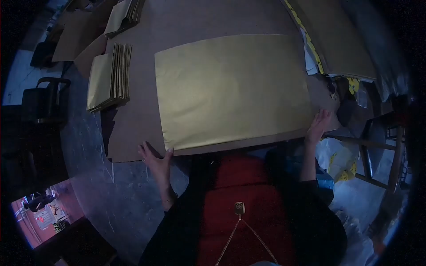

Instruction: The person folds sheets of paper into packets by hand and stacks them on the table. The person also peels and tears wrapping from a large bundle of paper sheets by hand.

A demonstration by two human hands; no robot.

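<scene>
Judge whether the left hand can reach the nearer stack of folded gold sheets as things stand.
Likely yes: the left hand looks empty, and only bare brown tabletop seems to lie between it and the nearer stack.

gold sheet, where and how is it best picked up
Probably pinch the gold sheet by its two near corners, coming from the near side: it lies flat, thin and wide, its near edge close to that of the brown tabletop.

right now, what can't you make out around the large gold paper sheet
Head view:
large gold paper sheet: underside hidden against the brown tabletop
upper folded gold paper stack: far end cut off by the top edge
white red-marked paper, lower left: too small to read
</scene>
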